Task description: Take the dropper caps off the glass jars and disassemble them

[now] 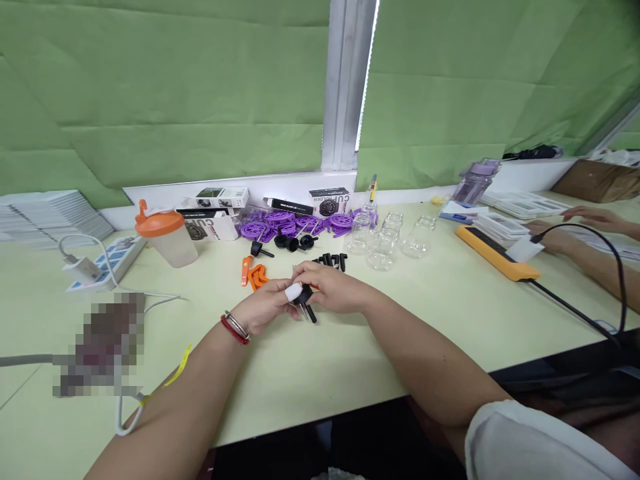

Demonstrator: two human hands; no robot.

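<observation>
My left hand [267,303], with a white covering on its thumb, is closed on a black round plastic part [303,295]. A thin metal tube and a black stem stick out of that part toward me. Against its other side my right hand [333,287] is also closed, and the fingers hide much of it. Just beyond my hands lie orange plastic pieces [257,276] and small black fittings [333,260]. A similar black part with a stem [257,249] rests farther back, near other black round parts [291,244].
Purple plastic parts [273,224] are heaped before small boxes [213,225]. Clear glass bottles [383,250] stand right of them. At left are an orange-lidded cup [167,239], a power strip [110,267] and cables. A yellow-and-black power strip [495,253] lies near another person's hands [550,237].
</observation>
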